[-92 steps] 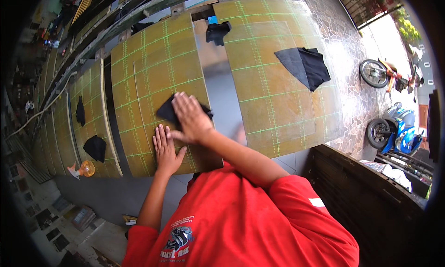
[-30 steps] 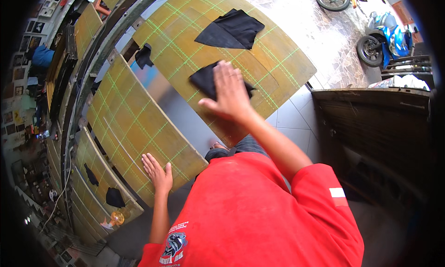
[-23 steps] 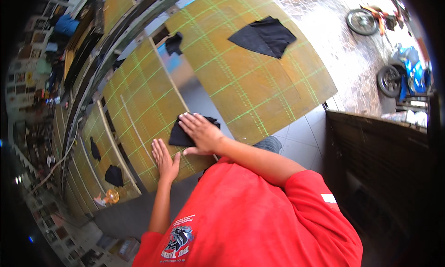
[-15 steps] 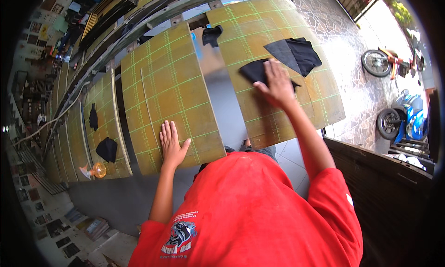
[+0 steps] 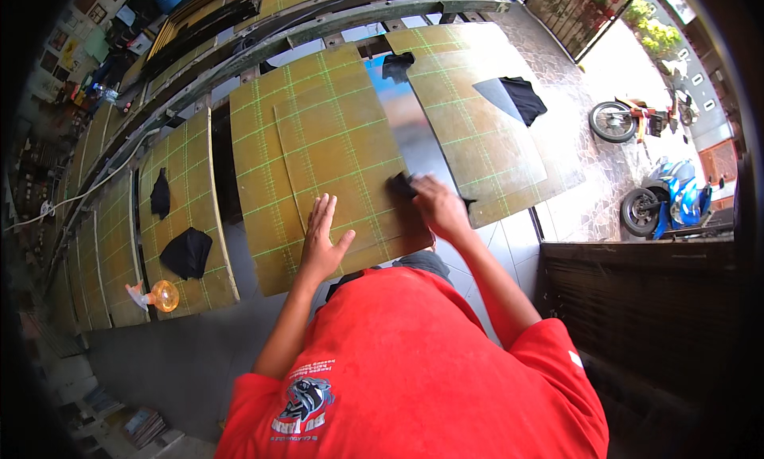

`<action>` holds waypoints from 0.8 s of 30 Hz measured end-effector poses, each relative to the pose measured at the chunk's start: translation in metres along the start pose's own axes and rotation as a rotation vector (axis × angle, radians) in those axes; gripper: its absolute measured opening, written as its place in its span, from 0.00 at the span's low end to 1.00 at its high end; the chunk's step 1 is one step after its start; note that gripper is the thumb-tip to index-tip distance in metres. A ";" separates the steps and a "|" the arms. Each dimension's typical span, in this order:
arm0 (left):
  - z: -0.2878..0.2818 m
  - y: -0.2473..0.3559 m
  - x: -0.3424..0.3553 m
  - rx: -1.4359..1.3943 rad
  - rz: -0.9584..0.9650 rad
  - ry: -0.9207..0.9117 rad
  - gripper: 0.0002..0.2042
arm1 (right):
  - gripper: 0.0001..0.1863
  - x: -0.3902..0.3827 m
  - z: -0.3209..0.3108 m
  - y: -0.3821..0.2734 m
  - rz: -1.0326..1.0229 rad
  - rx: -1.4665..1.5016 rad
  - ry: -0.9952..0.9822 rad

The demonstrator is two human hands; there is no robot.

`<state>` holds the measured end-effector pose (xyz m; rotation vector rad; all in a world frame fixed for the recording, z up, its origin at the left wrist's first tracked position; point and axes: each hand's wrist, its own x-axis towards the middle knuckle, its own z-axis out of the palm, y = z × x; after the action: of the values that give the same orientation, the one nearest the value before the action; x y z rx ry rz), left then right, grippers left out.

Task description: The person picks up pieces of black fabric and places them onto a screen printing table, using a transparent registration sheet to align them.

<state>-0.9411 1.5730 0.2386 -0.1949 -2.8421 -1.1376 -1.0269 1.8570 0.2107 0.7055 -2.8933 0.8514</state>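
My left hand [image 5: 321, 240] lies open on the middle yellowish board [image 5: 263, 172], which is marked with green grid lines. Over the gap between this board and the right-hand board [image 5: 454, 101], my right hand [image 5: 440, 208] grips a black cloth [image 5: 401, 185], partly hidden under the fingers and blurred. Another black piece with a grey part [image 5: 521, 99] sits on the right board near its far edge. A small black cloth piece [image 5: 396, 66] lies at the far end of the gap.
On the left board are two black cloth pieces, a larger one [image 5: 187, 252] and a narrow one [image 5: 161, 194]. An orange spray bottle [image 5: 164, 296] lies beside them. Metal rails [image 5: 318, 31] run behind. A dark wooden panel [image 5: 637, 292] stands at right, with two motorcycles beyond.
My right hand has moved left and nearer to me, from the right board to the gap, with the cloth bunched in it. My left hand stays flat on the middle board. The view has shifted.
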 end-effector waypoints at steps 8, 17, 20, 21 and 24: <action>-0.020 0.007 -0.042 -0.184 0.241 -0.158 0.34 | 0.18 -0.082 -0.006 -0.116 0.437 0.980 0.026; 0.007 0.031 -0.077 -1.002 -0.047 -0.694 0.32 | 0.19 -0.128 -0.006 -0.160 0.583 1.420 -0.087; 0.013 0.027 -0.085 -1.134 -0.349 -0.633 0.23 | 0.21 -0.119 -0.003 -0.168 0.472 1.062 -0.223; 0.014 0.023 -0.087 -1.165 -0.424 -0.539 0.20 | 0.21 -0.121 -0.007 -0.172 0.432 0.991 -0.179; 0.012 0.022 -0.086 -1.254 -0.581 -0.236 0.12 | 0.25 -0.139 -0.025 -0.170 0.397 0.806 -0.078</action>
<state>-0.8530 1.5890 0.2350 0.5006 -1.8731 -2.9863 -0.8301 1.8009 0.2949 0.1565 -2.7225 2.1239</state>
